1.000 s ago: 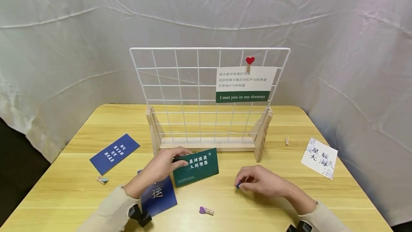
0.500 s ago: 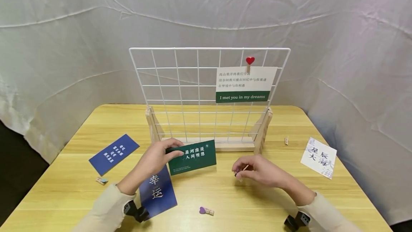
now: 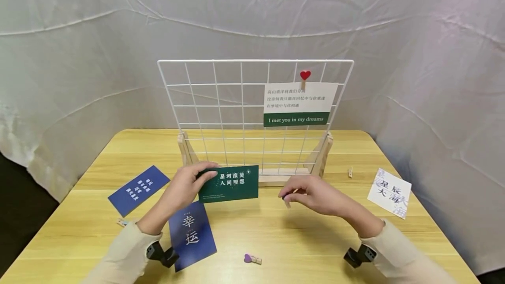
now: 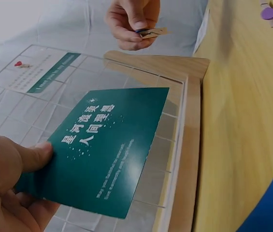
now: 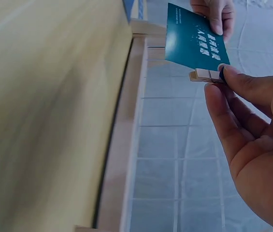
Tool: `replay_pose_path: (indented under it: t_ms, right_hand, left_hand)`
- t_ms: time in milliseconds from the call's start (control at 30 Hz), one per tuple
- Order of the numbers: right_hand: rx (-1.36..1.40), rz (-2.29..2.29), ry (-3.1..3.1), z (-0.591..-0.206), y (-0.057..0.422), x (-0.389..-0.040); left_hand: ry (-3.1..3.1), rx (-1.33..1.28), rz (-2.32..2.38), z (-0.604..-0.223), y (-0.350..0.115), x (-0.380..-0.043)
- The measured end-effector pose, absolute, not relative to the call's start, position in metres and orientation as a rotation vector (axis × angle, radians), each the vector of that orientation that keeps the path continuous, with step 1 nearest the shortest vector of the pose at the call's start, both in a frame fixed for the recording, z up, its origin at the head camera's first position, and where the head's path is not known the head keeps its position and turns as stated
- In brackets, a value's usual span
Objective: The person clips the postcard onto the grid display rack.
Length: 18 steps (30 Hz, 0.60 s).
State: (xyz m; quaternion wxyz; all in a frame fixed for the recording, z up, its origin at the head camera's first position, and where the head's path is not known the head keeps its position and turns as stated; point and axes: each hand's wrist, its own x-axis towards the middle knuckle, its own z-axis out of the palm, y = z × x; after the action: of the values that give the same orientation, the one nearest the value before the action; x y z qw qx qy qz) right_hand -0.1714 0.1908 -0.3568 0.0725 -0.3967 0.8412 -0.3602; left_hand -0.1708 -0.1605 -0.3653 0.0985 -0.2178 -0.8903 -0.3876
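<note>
My left hand (image 3: 190, 184) pinches a dark green card (image 3: 230, 184) with white lettering by its upper left corner, thumb in front and fingers behind. The card is held up before the lower part of the white wire grid (image 3: 242, 105). In the right wrist view my right hand (image 5: 252, 125) pinches a small wooden clothespin (image 5: 205, 75) between thumb and fingertip, at its dark blue end. Its bare wooden end points away from the fingers. In the head view this hand is right of the green card, in front of the grid's wooden stand (image 3: 272, 180).
A white and green card (image 3: 296, 104) hangs on the grid under a red heart clothespin (image 3: 304, 78). Two blue cards, one upright in view (image 3: 193, 236), one slanted (image 3: 139, 190), lie at left. A purple heart clothespin (image 3: 253, 259), another clothespin (image 3: 350, 172) and a white card (image 3: 389, 193) lie on the table.
Both hands have risen toward the grid, the left carrying the green card up and slightly left, the right lifting the clothespin. The blue card beneath the left hand shows more fully.
</note>
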Motion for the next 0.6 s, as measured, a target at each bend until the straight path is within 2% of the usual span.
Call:
replay_pose_path:
  t_ms: [300, 600]
  right_hand:
    - [-1.320, -1.110, 2.528, -0.332, 0.177, -0.179]
    - [-1.297, -1.078, 2.607, -0.306, 0.162, -0.186]
  left_hand:
    - [-2.639, -0.628, -1.171, -0.355, -0.163, -0.172]
    - [-2.563, -0.634, -1.077, -0.340, -0.166, -0.175]
